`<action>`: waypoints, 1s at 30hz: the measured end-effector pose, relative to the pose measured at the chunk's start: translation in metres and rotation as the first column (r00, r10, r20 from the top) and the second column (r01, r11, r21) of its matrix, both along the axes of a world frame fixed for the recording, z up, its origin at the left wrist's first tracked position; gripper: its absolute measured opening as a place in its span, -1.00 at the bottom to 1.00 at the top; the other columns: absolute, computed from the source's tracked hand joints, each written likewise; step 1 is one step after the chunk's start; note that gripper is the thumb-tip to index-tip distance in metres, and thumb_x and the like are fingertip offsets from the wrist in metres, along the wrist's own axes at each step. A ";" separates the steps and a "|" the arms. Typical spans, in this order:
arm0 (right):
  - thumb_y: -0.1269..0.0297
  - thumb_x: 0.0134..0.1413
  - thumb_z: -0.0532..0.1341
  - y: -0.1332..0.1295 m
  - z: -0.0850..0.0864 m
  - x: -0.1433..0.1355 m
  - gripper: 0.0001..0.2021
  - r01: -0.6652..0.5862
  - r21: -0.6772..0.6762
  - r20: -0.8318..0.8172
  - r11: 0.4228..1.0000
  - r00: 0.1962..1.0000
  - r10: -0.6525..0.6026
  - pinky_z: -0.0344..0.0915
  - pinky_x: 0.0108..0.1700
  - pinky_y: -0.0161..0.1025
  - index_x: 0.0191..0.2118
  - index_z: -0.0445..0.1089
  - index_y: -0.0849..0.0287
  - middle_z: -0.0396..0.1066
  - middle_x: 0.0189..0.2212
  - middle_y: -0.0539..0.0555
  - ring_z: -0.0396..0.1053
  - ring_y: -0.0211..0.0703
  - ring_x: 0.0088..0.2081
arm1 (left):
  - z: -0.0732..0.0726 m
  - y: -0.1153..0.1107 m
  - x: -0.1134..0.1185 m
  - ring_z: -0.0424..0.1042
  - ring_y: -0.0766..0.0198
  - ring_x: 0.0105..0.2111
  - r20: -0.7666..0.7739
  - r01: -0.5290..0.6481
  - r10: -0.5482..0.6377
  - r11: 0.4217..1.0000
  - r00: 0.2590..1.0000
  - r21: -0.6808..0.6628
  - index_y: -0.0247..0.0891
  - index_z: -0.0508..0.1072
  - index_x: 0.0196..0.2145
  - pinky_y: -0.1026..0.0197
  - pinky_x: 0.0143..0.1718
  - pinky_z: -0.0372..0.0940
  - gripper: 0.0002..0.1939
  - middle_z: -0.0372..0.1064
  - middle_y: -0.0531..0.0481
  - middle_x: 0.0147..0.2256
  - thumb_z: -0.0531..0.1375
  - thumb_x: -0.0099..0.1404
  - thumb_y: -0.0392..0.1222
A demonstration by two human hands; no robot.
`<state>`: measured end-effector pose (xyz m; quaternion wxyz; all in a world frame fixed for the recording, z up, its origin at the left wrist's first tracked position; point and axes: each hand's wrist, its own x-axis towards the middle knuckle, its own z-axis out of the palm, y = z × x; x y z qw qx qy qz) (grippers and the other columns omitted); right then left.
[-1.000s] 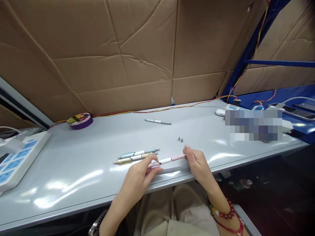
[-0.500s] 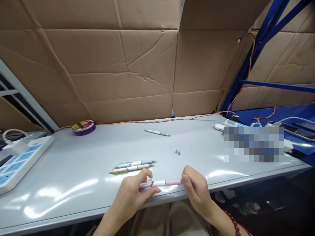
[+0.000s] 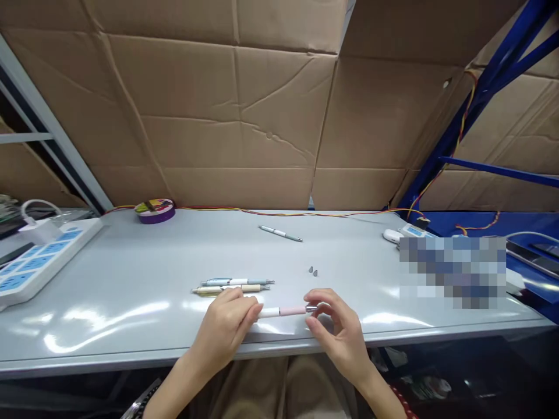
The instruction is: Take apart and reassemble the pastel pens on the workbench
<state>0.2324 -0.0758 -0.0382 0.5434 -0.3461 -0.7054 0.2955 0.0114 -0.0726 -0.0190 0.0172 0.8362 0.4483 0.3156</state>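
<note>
Pink pen (image 3: 292, 311): I found it level above the front of the bench (image 3: 131, 262), between the two hands, its white part entering the left hand (image 3: 227, 326) and its metal tip (image 3: 311, 309) pointing at the right hand (image 3: 343, 334).
Left hand: fingers were closed on the barrel, covering its rear part.
Right hand: thumb and forefinger were curved about the tip, with a gap between them; I could not tell whether they pinched it.
Tip: it showed at the pen's front end; I could not verify how firmly it sat.
Blue pen (image 3: 238, 282): it lay out of hand on the bench, beyond the left hand.
Yellow pen (image 3: 248, 288): it lay just beside the blue one, on the near side, roughly parallel.
Grey pen (image 3: 280, 233): it lay farther back, apart from that pair, at a slant.
Grey bits (image 3: 313, 272): two small pieces lay loose, close together, beyond the right hand.
Progress: I counted one pen in hand and three lying out of hand; handling of the pink one appeared unfinished. What the grey bits belonged to, I could not establish.
Surroundings: I noted tape (image 3: 156, 217) at the back left, a power strip (image 3: 52, 256) at far left, and wires (image 3: 244, 210) along the rear edge.
</note>
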 end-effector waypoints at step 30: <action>0.26 0.11 0.19 0.002 -0.004 0.003 -0.90 0.056 -0.053 -0.135 0.997 0.989 -0.062 0.25 -0.35 -0.25 -0.30 0.45 0.10 0.39 -0.44 0.04 0.31 -0.17 -0.38 | 0.005 0.006 0.005 0.30 0.22 -0.38 -0.118 0.157 -0.180 0.971 0.977 -0.183 -0.20 0.37 -0.26 0.25 -0.36 0.17 -0.75 0.38 0.02 -0.39 -0.06 0.40 -0.10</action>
